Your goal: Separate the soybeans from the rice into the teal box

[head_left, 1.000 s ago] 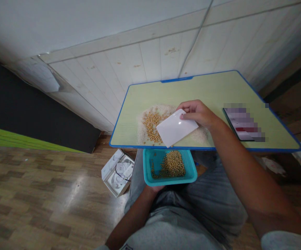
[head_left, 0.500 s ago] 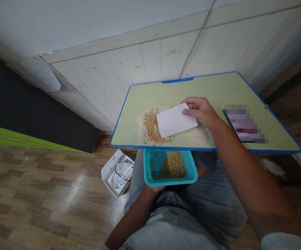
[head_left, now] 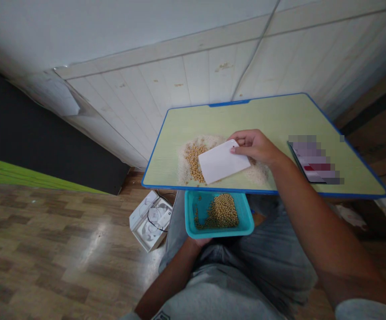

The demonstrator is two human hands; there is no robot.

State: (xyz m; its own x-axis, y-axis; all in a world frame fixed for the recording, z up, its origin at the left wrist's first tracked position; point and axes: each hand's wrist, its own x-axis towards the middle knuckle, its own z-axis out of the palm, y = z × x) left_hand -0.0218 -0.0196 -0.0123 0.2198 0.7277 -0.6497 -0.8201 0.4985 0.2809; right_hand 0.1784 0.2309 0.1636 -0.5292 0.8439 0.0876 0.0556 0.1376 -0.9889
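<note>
My right hand (head_left: 255, 146) pinches a white card (head_left: 224, 162) between thumb and fingers, low over the table. At the card's left edge lies a heap of soybeans (head_left: 195, 160), ringed by spread white rice grains (head_left: 182, 166). More rice shows beneath my wrist, to the right of the card. Below the table's front edge, my left hand (head_left: 199, 242) supports a turquoise plastic tub (head_left: 189, 218) from underneath; most of its fingers are hidden. Soybeans (head_left: 224, 211) are piled inside the tub, mainly toward its right side.
The light green table (head_left: 263, 115) has a blue rim and stands against the wall. A phone or tablet (head_left: 313, 160), partly pixelated, lies on its right side. An open white box (head_left: 151, 222) with a cable sits on the wooden floor (head_left: 62, 249) at left.
My right hand and the card have shifted slightly left and toward the table's front edge, covering some of the beans. The tub in my left hand stays in place.
</note>
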